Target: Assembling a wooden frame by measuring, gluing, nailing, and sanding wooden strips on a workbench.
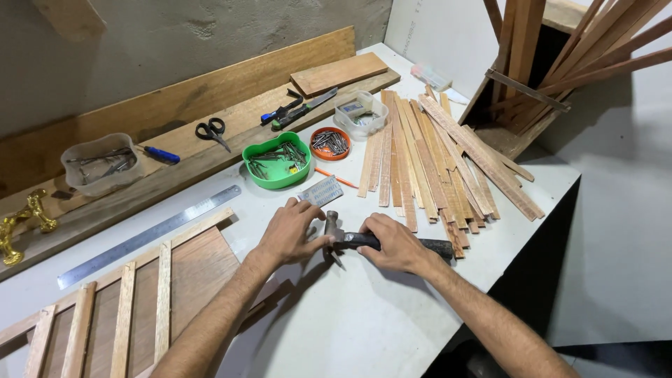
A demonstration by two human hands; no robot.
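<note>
My right hand (pixel 395 243) grips the black handle of a hammer (pixel 334 231) close to its metal head, which rests on the white tabletop (pixel 364 315). My left hand (pixel 290 234) sits just left of the head, fingertips pinched beside it; whatever they hold is too small to tell. A small grey card-like piece (pixel 320 190) lies just beyond the left hand. A wooden panel with thin slats (pixel 140 294) lies at the near left.
A pile of thin wooden strips (pixel 434 161) spreads to the right. Green bowl (pixel 276 161) and orange dish (pixel 330 142) hold nails. A steel ruler (pixel 150 234), scissors (pixel 211 131), clear tubs, planks and a crate of sticks (pixel 546 63) stand beyond.
</note>
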